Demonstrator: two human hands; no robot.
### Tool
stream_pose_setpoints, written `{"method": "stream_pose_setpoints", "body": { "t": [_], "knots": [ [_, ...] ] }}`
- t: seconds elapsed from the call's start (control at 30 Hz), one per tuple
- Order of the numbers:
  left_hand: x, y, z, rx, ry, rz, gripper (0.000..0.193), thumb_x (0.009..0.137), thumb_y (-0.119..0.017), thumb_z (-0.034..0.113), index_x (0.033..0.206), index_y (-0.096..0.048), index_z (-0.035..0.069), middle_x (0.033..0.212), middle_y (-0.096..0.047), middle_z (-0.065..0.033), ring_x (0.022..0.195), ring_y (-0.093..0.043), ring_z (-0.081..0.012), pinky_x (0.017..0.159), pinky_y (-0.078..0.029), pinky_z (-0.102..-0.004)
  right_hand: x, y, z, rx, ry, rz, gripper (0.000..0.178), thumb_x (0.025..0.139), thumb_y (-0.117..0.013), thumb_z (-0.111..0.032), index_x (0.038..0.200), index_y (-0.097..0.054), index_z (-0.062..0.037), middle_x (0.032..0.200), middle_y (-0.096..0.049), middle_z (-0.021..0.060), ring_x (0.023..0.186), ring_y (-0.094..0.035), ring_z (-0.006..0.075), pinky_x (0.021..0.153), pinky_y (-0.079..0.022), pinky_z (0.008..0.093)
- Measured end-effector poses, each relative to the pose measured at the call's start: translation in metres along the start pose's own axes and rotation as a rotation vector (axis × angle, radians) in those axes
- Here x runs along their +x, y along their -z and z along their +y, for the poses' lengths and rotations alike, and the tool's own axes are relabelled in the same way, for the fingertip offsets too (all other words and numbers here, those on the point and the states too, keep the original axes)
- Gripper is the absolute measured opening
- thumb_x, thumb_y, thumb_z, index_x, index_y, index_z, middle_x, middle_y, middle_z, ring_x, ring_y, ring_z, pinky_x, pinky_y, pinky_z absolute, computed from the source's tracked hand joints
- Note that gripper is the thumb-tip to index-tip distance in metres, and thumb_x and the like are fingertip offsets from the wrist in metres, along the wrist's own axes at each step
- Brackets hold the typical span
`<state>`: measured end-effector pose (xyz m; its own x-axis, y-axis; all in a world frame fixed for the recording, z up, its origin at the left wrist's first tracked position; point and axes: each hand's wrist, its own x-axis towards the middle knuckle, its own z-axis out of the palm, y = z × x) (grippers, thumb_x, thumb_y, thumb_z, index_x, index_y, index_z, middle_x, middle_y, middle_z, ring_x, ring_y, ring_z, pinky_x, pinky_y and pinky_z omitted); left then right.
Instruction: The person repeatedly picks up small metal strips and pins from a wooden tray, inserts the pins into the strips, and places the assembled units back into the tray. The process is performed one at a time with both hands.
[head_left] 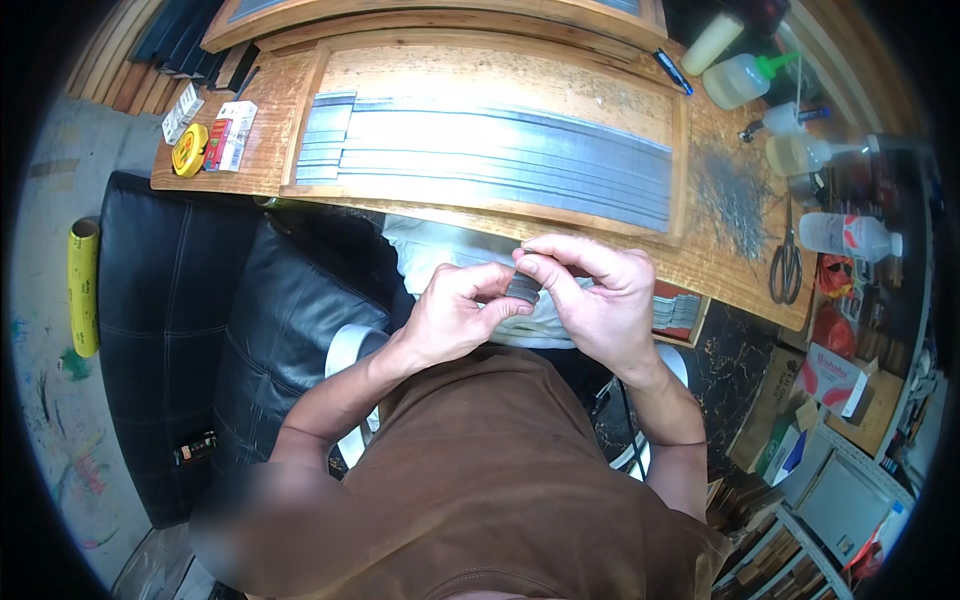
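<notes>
Both hands meet in front of my body, just off the bench's near edge. Between the thumb and fingers of my left hand (pixel 450 312) is a small stack of thin dark grey strips (pixel 522 287), seen nearly end-on. The fingers of my right hand (pixel 605 290) are closed in a pinch at the stack's upper end; whether they have parted one strip from it, I cannot tell. Beyond the hands, a shallow wooden tray (pixel 682 180) on the bench bears rows of long grey strips (pixel 500 150), with shorter pieces (pixel 325 140) at its left end.
Black-handled scissors (pixel 786 270) and a heap of thin metal pins or wires (pixel 738 205) lie on the bench's right. Several bottles, one green-capped (pixel 735 80), line that side. A yellow tape measure (pixel 190 150) is at the left. A black padded seat (pixel 160 330) stands beside me.
</notes>
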<state>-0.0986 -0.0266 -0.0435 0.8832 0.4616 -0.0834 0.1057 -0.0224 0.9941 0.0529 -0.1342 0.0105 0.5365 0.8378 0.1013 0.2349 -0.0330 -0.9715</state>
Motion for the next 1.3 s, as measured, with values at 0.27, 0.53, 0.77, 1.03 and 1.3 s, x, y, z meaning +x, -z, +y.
{"method": "stream_pose_setpoints", "body": {
  "t": [0.27,0.53,0.77,1.03,1.3],
  "knots": [
    [0.003,0.009,0.005,0.032,0.004,-0.04,0.017,0.087,-0.084,0.005,0.081,-0.069,-0.003,0.056,-0.055,-0.0045,0.053,-0.041,-0.0078,0.049,-0.036,-0.0287,0.002,-0.001,-0.003,-0.006,0.008,-0.004,0.014,0.088,-0.079,0.004,0.102,-0.079,0.0039,0.092,-0.081,0.0113,0.085,-0.077,0.0149,0.076,-0.062,0.0261],
    [0.002,0.017,0.01,0.014,0.132,-0.151,0.012,0.093,-0.076,0.004,0.104,-0.078,0.0,0.081,-0.077,-0.0089,0.068,-0.063,-0.0061,0.062,-0.051,-0.0272,-0.003,-0.005,0.002,-0.009,0.042,0.013,0.014,0.087,-0.079,0.007,0.101,-0.079,0.0051,0.092,-0.081,0.0118,0.085,-0.077,0.0156,0.078,-0.062,0.0262],
    [-0.005,0.017,-0.018,-0.077,0.055,-0.189,0.007,0.09,-0.079,0.002,0.094,-0.076,-0.002,0.081,-0.077,-0.0114,0.074,-0.068,-0.0078,0.066,-0.054,-0.0276,-0.006,-0.001,-0.004,-0.023,-0.021,-0.106,0.017,0.086,-0.082,0.004,0.103,-0.08,0.0027,0.096,-0.081,0.0126,0.087,-0.078,0.0169,0.077,-0.063,0.027],
    [-0.004,0.018,-0.021,-0.178,-0.023,-0.2,0.02,0.09,-0.078,0.001,0.109,-0.077,-0.003,0.094,-0.08,-0.0146,0.086,-0.076,-0.0141,0.078,-0.06,-0.0287,-0.006,0.003,-0.002,-0.009,0.035,-0.243,0.034,0.087,-0.077,0.006,0.121,-0.073,0.0048,0.104,-0.08,0.0151,0.092,-0.079,0.0219,0.082,-0.062,0.0291],
    [0.005,0.021,-0.026,-0.321,-0.067,-0.281,0.017,0.091,-0.075,-0.006,0.108,-0.077,-0.005,0.098,-0.08,-0.0141,0.093,-0.078,-0.0196,0.088,-0.062,-0.0322,-0.007,0.012,0.0,0.035,0.031,-0.329,0.043,0.088,-0.059,0.015,0.129,-0.069,0.0047,0.111,-0.078,0.019,0.092,-0.079,0.023,0.084,-0.062,0.0302]
  ]
}}
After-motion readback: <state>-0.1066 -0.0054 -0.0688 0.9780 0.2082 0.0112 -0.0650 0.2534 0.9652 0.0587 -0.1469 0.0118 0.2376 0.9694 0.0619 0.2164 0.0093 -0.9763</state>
